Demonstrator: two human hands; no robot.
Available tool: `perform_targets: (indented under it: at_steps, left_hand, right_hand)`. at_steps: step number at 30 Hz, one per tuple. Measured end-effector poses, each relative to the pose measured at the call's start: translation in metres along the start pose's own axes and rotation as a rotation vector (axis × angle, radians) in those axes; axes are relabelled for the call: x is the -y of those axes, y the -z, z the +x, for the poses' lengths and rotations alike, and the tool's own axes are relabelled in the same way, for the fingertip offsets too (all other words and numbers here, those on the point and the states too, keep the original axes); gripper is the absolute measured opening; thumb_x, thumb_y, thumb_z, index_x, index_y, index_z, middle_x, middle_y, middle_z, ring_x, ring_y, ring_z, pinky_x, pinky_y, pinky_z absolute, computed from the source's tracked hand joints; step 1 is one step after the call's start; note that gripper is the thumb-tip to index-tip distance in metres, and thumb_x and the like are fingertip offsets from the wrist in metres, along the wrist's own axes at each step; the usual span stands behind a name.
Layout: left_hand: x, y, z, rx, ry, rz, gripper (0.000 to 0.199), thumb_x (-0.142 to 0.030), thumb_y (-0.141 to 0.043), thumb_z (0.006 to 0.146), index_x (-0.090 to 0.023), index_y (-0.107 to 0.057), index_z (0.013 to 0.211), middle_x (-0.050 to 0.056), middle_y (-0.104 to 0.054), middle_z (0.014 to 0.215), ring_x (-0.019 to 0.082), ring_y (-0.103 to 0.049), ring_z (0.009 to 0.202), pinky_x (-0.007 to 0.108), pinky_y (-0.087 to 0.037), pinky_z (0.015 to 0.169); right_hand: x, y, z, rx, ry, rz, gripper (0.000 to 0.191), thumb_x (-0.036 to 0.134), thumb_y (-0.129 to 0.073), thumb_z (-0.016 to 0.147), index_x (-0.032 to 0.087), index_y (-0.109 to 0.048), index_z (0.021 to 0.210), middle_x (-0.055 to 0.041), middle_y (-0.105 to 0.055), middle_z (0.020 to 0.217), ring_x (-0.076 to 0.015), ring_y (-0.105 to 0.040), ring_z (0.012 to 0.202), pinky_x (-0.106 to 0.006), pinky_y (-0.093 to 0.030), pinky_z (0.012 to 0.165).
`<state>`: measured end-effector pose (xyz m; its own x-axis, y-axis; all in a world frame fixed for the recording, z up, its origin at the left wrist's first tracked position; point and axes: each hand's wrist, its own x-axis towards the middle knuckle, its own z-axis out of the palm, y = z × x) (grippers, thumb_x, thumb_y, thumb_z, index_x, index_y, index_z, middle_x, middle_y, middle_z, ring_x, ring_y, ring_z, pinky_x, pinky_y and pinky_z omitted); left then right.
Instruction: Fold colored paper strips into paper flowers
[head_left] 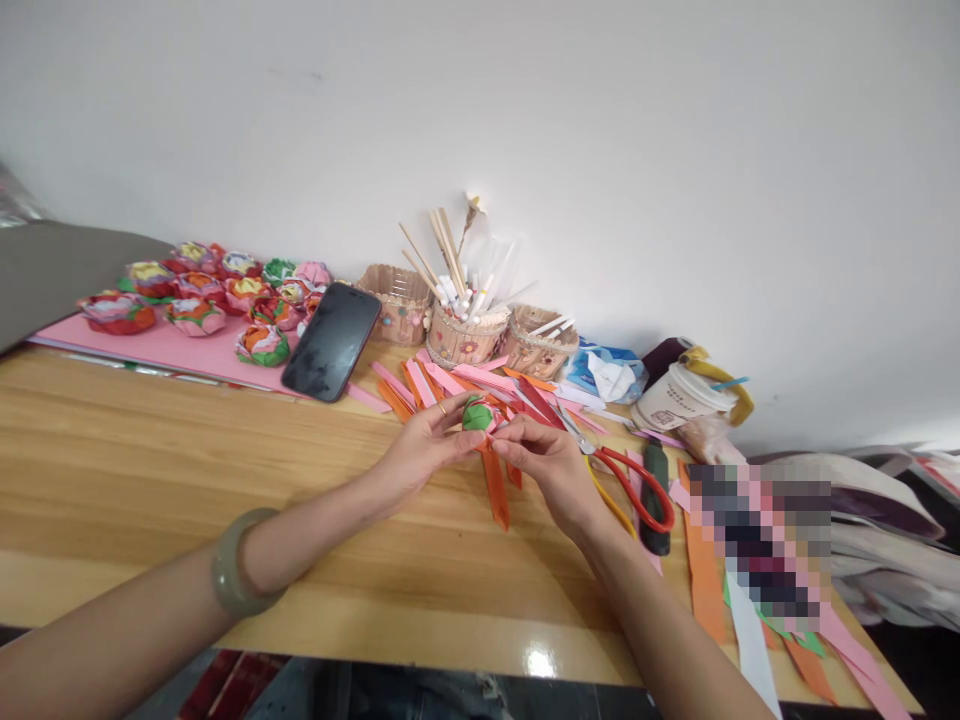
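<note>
A small paper flower (477, 414), green with some pink, red and white, is held over the table between my two hands. My left hand (431, 442) closes its fingers and thumb round the flower's left side. With thumb and fingertips pinched together, my right hand (550, 468) grips the flower's lower right edge. Orange paper strips (495, 490) hang or lie just below the flower; I cannot tell whether they are joined to it. Close behind my right hand are red-handled scissors (637, 488). Loose pink and orange strips (450, 380) lie beyond the flower.
Several finished paper flowers (199, 315) sit on pink sheets (172, 350) at the left, with a phone (331, 340) leaning beside them. Decorated baskets (469, 338) stand along the wall. To the right are a paper cup (679, 395), a dark green tool (655, 495) and more paper strips (701, 560).
</note>
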<state>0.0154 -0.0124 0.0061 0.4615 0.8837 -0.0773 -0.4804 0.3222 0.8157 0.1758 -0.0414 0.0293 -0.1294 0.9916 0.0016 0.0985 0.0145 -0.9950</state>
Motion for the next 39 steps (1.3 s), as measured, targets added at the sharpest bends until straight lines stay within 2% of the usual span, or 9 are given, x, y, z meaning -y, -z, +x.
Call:
perform_targets:
  at_steps: [4,8,14,20,25,30,39]
  left_hand:
    - [-0.001,-0.001,0.0,-0.002,0.031,-0.026,0.037,-0.022,-0.075,0.063,-0.024,-0.066,0.099,0.002,-0.064,0.103,0.015,-0.059,0.093,0.025,-0.047,0.077]
    - [0.0,0.001,0.0,0.01,0.051,-0.056,0.039,-0.021,-0.075,0.065,-0.022,-0.065,0.102,0.003,-0.065,0.103,0.013,-0.06,0.087,0.025,-0.048,0.077]
    - [-0.001,0.0,0.0,0.024,0.052,-0.053,0.039,-0.021,-0.075,0.065,-0.024,-0.065,0.102,0.002,-0.065,0.101,0.013,-0.059,0.089,0.025,-0.047,0.078]
    - [-0.002,-0.003,0.0,-0.046,-0.002,-0.048,0.038,-0.016,-0.076,0.06,-0.021,-0.065,0.096,0.001,-0.064,0.099,0.015,-0.057,0.093,0.026,-0.045,0.08]
    - [0.002,0.0,0.001,-0.018,-0.048,-0.013,0.039,-0.017,-0.077,0.06,-0.022,-0.064,0.097,0.002,-0.064,0.1,0.017,-0.056,0.097,0.03,-0.044,0.085]
    - [0.005,0.004,0.003,0.006,-0.078,0.051,0.043,-0.018,-0.077,0.06,-0.022,-0.063,0.1,0.003,-0.063,0.103,0.017,-0.056,0.097,0.03,-0.042,0.086]
    - [0.007,0.006,0.003,0.016,-0.105,0.099,0.041,-0.018,-0.074,0.064,-0.024,-0.061,0.102,0.002,-0.062,0.107,0.017,-0.055,0.1,0.031,-0.042,0.087]
  right_hand:
    - [0.001,0.0,-0.002,-0.032,0.081,-0.14,0.023,0.042,-0.065,0.075,0.019,-0.068,0.073,-0.0012,-0.058,0.071,-0.0143,-0.049,0.067,-0.027,-0.039,0.065]
    - [0.0,0.001,-0.002,-0.03,0.1,-0.186,0.026,0.044,-0.061,0.078,0.019,-0.067,0.073,-0.0011,-0.056,0.069,-0.0146,-0.049,0.066,-0.028,-0.039,0.065]
    - [-0.004,0.001,-0.003,-0.09,0.155,-0.26,0.02,0.038,-0.062,0.079,0.021,-0.07,0.075,-0.0008,-0.056,0.07,-0.0142,-0.05,0.067,-0.027,-0.04,0.065]
    - [-0.008,-0.002,-0.003,-0.154,0.172,-0.265,0.017,0.036,-0.066,0.076,0.02,-0.071,0.074,-0.0018,-0.057,0.072,-0.014,-0.05,0.067,-0.026,-0.038,0.06]
    - [-0.006,-0.004,-0.004,-0.137,0.15,-0.216,0.02,0.038,-0.068,0.073,0.019,-0.069,0.07,-0.001,-0.054,0.068,-0.0122,-0.046,0.06,-0.026,-0.035,0.053]
    - [0.001,-0.006,-0.005,-0.127,0.175,-0.228,0.021,0.038,-0.071,0.069,0.018,-0.066,0.064,0.0,-0.051,0.068,-0.0133,-0.047,0.063,-0.027,-0.036,0.057]
    - [-0.004,-0.004,-0.005,-0.1,0.232,-0.234,0.013,0.034,-0.066,0.076,0.022,-0.071,0.075,0.0003,-0.051,0.07,-0.0127,-0.046,0.062,-0.026,-0.036,0.056]
